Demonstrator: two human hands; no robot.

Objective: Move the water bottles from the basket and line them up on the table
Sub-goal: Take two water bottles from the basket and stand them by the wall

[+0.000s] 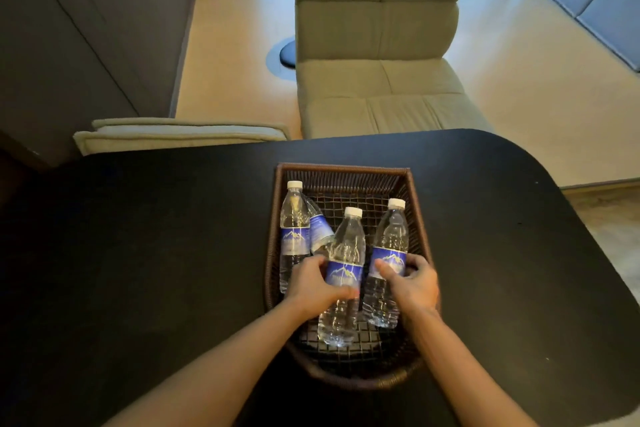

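A dark brown wicker basket (346,172) sits on the black table (156,253) in front of me. Several clear water bottles with white caps and blue labels lie inside it. My left hand (313,284) wraps around the middle bottle (346,246) at its label. My right hand (414,282) grips the right bottle (391,236) at its label. A third bottle (293,222) lies along the basket's left wall. Another bottle (320,230) is partly hidden under the others.
A beige upholstered chair (377,80) stands beyond the table's far edge, and a second chair's back (173,135) shows at the far left edge. The table's right corner is rounded. Dark tabletop extends left and right of the basket.
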